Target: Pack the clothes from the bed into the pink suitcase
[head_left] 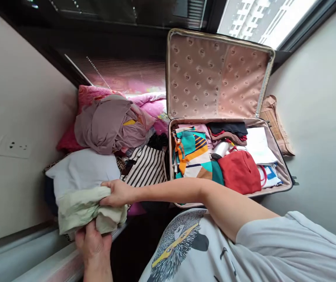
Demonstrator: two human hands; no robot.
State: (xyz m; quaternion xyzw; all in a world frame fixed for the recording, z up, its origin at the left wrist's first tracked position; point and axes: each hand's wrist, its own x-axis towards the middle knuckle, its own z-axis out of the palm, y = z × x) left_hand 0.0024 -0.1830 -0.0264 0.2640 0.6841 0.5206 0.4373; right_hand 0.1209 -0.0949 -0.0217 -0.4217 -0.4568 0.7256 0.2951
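A pale green garment (76, 209), loosely folded, lies over a white cloth (87, 170) on the pile at the left. My right hand (116, 192) reaches across from the right and pinches its upper right edge between thumb and fingers. From below, my left hand (94, 241) grips the lower edge, with its fingertips hidden under the fabric. Just behind are a mauve bundle of cloth (105, 121) and a black-and-white striped garment (148, 166).
An open suitcase (172, 125) stands at the right, its patterned pink lid (219, 78) raised against the window. Inside are a multicoloured garment (195, 150), a red pouch-like cloth (241, 172) and a white item (260, 145). A brown package (276, 125) leans by the right wall. A socket (13, 146) is on the left wall.
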